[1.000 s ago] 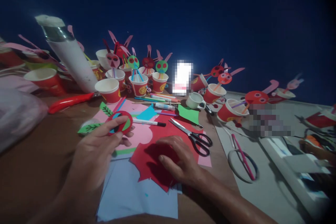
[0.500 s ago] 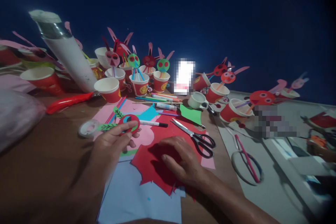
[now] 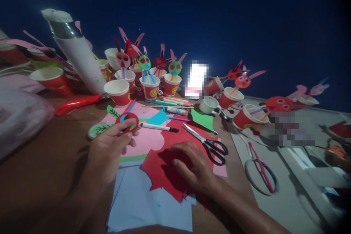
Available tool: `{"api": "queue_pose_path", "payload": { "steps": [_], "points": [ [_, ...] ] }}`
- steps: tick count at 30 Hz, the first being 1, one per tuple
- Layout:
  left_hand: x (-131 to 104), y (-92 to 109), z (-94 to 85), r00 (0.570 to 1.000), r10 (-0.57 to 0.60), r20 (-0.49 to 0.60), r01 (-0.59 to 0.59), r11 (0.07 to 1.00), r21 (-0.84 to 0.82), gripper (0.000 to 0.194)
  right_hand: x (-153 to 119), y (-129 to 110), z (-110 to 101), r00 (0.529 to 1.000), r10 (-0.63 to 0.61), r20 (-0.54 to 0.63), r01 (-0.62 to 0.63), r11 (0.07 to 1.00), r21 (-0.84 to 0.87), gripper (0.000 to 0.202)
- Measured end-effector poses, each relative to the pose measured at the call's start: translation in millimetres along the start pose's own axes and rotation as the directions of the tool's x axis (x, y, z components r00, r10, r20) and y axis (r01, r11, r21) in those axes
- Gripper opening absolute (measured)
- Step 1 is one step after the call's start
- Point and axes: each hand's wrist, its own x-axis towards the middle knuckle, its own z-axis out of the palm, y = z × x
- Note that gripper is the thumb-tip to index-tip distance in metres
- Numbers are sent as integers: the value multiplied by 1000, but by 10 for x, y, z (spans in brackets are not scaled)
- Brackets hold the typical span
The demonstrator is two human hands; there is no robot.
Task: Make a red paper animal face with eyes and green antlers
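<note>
in the head view, the left hand pinches a red paper face between thumb and fingers, up over the pink paper. two green ears stick out to its left. the face looks like thin card: probably very light, a bit stiff, easy to crease. its round edge seems the safest hold; the ears would likely bend. the right hand hangs loosely curled above the red paper, thumb apart, nothing seen in it; whether it touches, i cannot tell.
</note>
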Motion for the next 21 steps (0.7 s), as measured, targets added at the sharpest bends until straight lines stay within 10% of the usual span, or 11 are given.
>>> {"api": "queue_pose_path", "payload": {
  "steps": [21],
  "points": [
    [7, -104, 70, 1000, -14, 24, 13, 1000, 27, 43, 674, 65, -472, 999, -49, -6, 38, 848, -528, 15]
  ]
}}
